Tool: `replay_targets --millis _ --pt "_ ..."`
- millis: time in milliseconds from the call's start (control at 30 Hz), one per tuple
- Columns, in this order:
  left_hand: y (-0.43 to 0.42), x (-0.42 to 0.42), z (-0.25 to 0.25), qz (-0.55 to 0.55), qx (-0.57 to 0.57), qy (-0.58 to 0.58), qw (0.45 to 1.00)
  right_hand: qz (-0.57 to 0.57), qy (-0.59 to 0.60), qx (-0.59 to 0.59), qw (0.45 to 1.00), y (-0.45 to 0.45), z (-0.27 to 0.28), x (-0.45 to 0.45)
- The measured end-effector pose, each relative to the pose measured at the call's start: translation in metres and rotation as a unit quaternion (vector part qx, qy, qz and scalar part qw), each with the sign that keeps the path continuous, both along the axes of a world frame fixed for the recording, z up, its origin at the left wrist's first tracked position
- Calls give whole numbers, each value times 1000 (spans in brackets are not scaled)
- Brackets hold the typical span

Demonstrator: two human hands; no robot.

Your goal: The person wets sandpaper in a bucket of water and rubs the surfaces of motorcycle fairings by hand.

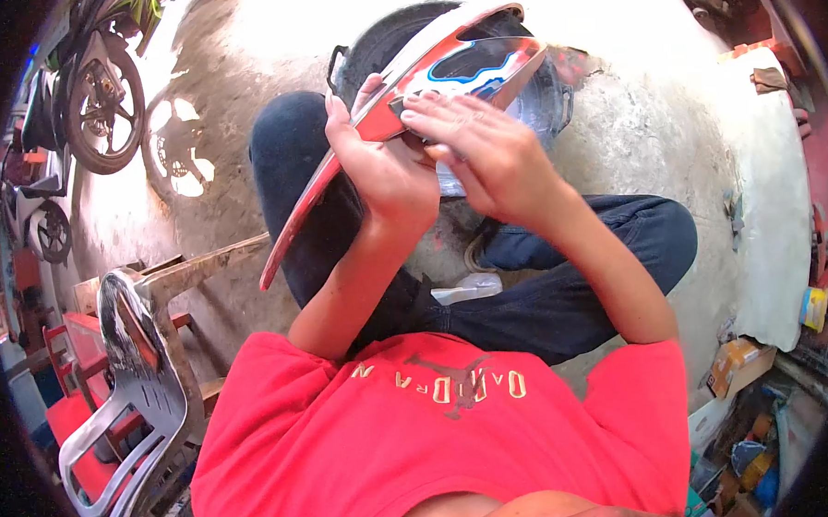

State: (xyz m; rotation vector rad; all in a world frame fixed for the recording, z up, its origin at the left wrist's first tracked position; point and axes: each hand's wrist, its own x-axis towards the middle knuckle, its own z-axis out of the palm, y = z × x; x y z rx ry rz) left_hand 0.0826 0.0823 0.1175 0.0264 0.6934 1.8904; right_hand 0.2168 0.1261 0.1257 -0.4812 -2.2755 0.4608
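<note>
A long, curved red motorcycle fairing panel point(385, 121) with white, black and blue graphics is held at a slant above my lap. My left hand point(387, 172) grips its middle from below, palm up, with the fingers around the edge. Across the panel's face lies my right hand point(488, 149), its fingers pressed together and the thumb tucked beneath. A small dark flat piece point(396, 104) shows at the right fingertips; its kind is unclear. Behind the panel stands a black tub point(377, 48), partly hidden, with what looks like water on its right side.
My crossed legs point(616, 240) are on the concrete floor point(612, 139). To the left are a grey plastic chair point(152, 399), a wooden frame point(211, 267) and a parked motorcycle point(102, 106). A cardboard box point(740, 364) and assorted clutter lie at the right. A whitish crumpled item point(471, 288) rests by my legs.
</note>
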Motion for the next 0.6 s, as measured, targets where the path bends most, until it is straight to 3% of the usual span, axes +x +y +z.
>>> replay_targets --millis 67,133,200,267,300,400,467,533,600 --pt "-4 3 9 -20 0 -36 999 -22 -20 8 1000 25 -8 7" --pt "-6 6 10 -23 -24 -4 999 -155 -64 -156 973 45 -9 10" --pt "-6 7 8 -31 -41 31 998 -168 -141 -163 962 40 -3 8" --pt "-6 6 5 -32 -32 48 998 -45 -51 58 996 12 -13 -5" --pt "-8 2 -3 -33 -25 61 997 17 -12 3 1000 -6 1 -10" --pt "-15 -7 -8 -47 -23 38 998 -6 -43 31 999 38 -26 -4" --pt "-17 -9 3 -65 -18 -1 998 -145 -123 -42 981 74 -41 5" --pt "-13 -14 5 -55 -31 -22 998 -138 -192 75 969 61 -30 -3" --pt "-13 -17 6 -32 -53 -51 997 -28 -109 48 992 23 -8 -22"
